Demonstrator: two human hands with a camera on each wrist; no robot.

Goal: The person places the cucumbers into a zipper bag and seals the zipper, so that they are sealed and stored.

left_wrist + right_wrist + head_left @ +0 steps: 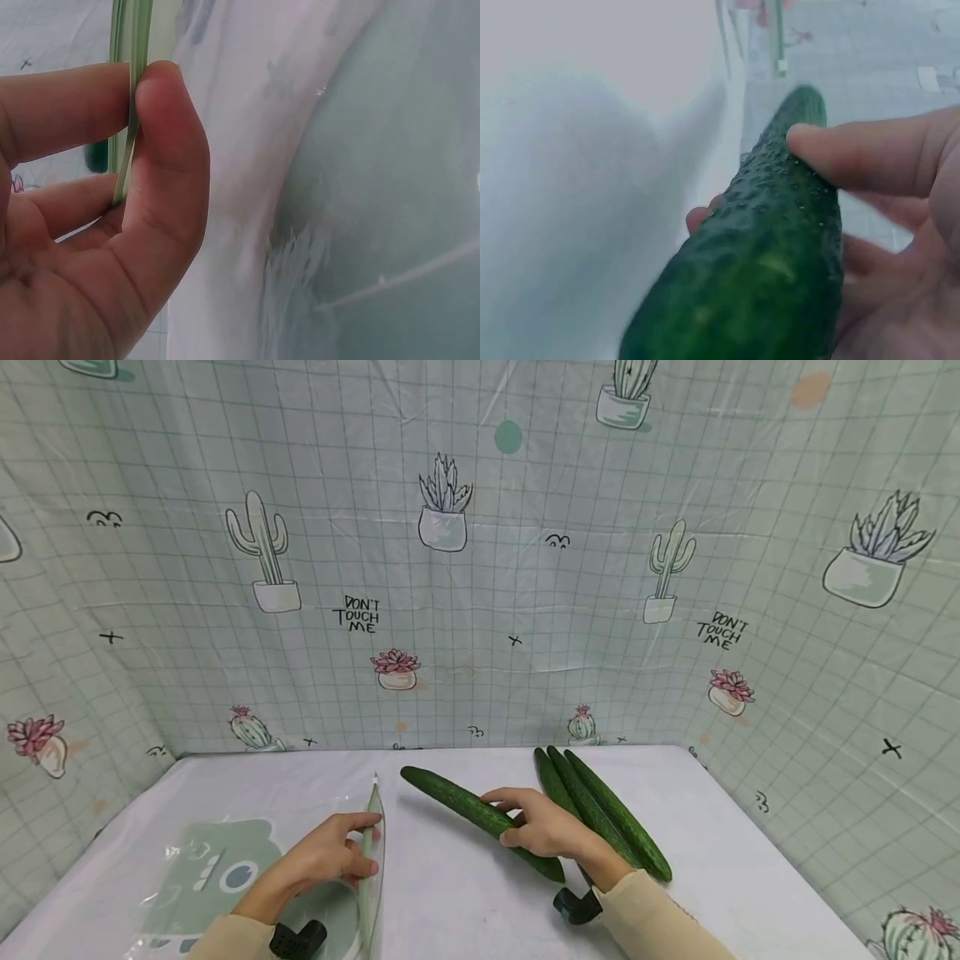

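My left hand (330, 853) pinches the green edge strip (139, 37) of a clear plastic zip bag (191, 872) between thumb and fingers. This bag lies at the left of the table and bears a pale green cartoon print. At its far end the strip has a small white tip (376, 779). A long green cucumber (457, 799) slants across the middle, and my right hand (546, 827) grips it round its nearer half. In the right wrist view the bumpy cucumber (757, 262) lies between the thumb and fingers, some of which it hides.
Several more cucumbers (618, 810) lie side by side at the right, partly behind my right forearm. A white cover (442, 902) spreads over the table. Grid-patterned curtains (480, 585) with plant drawings surround the back and sides.
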